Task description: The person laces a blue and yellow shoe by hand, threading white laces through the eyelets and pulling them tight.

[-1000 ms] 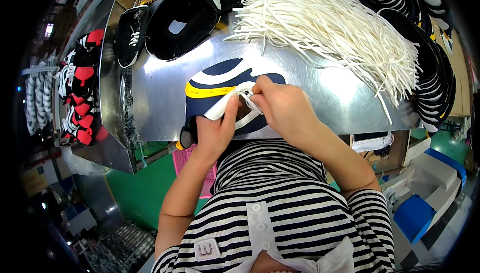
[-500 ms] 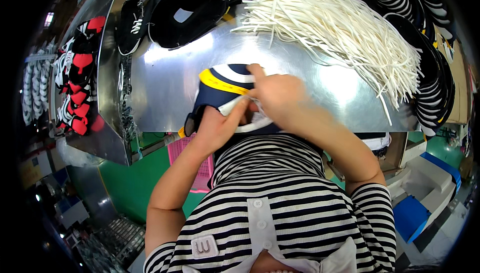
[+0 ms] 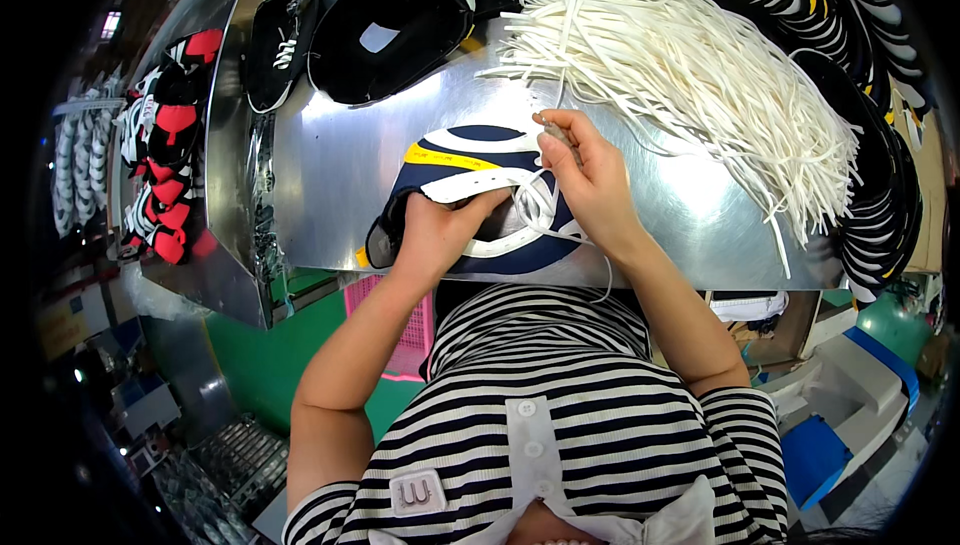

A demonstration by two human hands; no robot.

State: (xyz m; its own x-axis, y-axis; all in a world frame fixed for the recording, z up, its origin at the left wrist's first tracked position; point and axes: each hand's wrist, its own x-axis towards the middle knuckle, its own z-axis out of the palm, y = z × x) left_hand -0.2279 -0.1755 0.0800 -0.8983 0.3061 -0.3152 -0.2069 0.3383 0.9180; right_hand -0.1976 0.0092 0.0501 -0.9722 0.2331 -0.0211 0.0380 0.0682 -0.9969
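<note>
Since a moment ago my right hand [image 3: 590, 180] has lifted toward the far side of the steel table [image 3: 330, 165], pinching the white lace [image 3: 535, 207] taut. My left hand [image 3: 435, 230] clamps the navy shoe upper [image 3: 450, 160] at the near edge, its long axis running left-right.

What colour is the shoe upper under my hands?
The shoe upper is navy with white bands and a yellow strip, seen in the head view.
</note>
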